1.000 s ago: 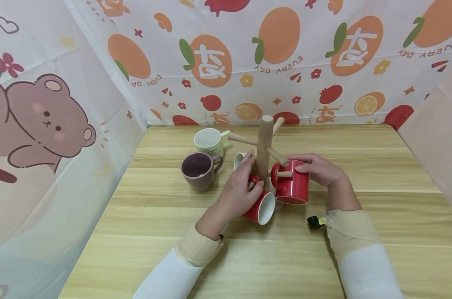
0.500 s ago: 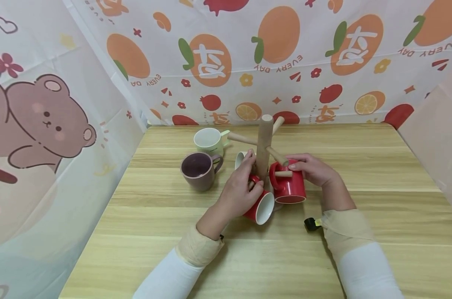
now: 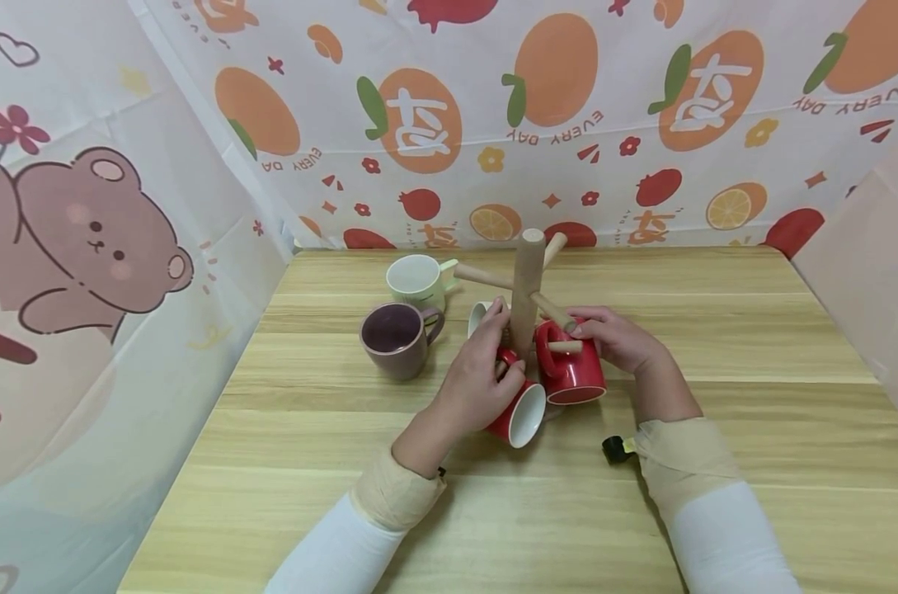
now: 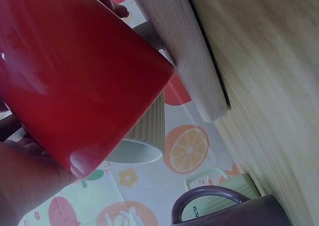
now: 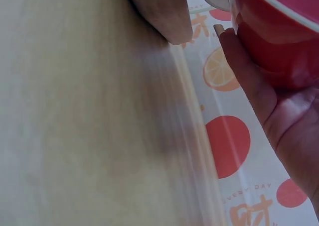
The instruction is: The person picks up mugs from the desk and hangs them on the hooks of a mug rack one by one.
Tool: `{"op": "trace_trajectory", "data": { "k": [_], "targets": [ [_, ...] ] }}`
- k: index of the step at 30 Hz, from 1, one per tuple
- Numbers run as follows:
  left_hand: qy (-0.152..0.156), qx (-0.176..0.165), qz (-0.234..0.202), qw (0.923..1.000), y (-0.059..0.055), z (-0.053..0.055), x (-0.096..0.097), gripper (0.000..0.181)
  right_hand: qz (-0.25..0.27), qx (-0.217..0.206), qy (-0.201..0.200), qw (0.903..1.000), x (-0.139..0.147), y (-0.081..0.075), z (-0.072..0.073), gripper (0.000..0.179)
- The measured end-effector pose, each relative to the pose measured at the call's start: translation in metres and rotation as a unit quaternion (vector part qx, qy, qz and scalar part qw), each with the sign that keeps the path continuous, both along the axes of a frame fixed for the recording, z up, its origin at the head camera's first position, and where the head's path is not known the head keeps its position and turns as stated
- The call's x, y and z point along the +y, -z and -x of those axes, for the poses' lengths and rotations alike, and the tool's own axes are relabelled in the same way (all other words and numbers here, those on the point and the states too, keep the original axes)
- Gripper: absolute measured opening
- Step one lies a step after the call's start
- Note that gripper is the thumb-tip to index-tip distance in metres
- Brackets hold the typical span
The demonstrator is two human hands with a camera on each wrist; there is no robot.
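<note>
A wooden mug tree (image 3: 525, 285) stands upright in the middle of the table. My left hand (image 3: 469, 384) grips a red mug (image 3: 505, 422) with a white inside, tilted beside the post, its mouth toward me. On the right, my right hand (image 3: 625, 342) holds a second red mug (image 3: 584, 373), thumb on its near side and its rim-edged red end turned down. A lower peg (image 3: 565, 346) lies across this mug's handle; whether it passes through the loop I cannot tell. Behind my left hand a pale ribbed mug (image 4: 149, 129) is partly hidden.
To the left stand a purple mug (image 3: 395, 353) and, behind it, a light green mug (image 3: 417, 285), both upright. Upper pegs (image 3: 484, 275) stick out from the post. A printed fruit curtain (image 3: 449, 124) hangs behind the wooden table (image 3: 285, 495).
The right hand has moved slightly left with its red mug, bringing the handle nearer the post along the peg. The left hand has stayed almost still on its mug.
</note>
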State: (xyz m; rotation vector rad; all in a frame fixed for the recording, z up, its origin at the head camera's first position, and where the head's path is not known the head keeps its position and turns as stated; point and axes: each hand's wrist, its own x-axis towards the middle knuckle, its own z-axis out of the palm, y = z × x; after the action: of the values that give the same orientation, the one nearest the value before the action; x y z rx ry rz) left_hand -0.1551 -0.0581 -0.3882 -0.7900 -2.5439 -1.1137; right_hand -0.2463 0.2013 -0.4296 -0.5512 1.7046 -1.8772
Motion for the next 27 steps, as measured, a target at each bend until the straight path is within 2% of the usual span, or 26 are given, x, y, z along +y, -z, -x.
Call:
{"op": "trace_trajectory", "data": {
  "k": [5, 16, 18, 23, 27],
  "targets": [
    [-0.001, 0.001, 0.001, 1.0000, 0.000, 0.000, -0.001, 0.066, -0.035, 0.013, 0.011, 0.9993, -0.001, -0.002, 0.000, 0.035],
    [0.004, -0.005, 0.000, 1.0000, 0.000, -0.001, -0.002, 0.066, -0.078, 0.051, 0.018, 0.9955, -0.005, -0.008, -0.002, 0.044],
    [0.003, -0.006, -0.001, 1.0000, 0.000, -0.001, -0.002, 0.066, -0.089, 0.063, 0.014, 0.9940, -0.005, -0.010, -0.002, 0.046],
    [0.006, -0.004, -0.006, 1.0000, -0.001, -0.002, -0.001, 0.066, -0.116, 0.108, -0.022, 0.9872, -0.005, -0.014, -0.002, 0.034],
    [0.006, -0.003, -0.009, 0.9999, -0.001, -0.002, -0.001, 0.065, -0.127, 0.122, -0.034, 0.9838, -0.008, -0.020, -0.004, 0.030]
  ]
}}
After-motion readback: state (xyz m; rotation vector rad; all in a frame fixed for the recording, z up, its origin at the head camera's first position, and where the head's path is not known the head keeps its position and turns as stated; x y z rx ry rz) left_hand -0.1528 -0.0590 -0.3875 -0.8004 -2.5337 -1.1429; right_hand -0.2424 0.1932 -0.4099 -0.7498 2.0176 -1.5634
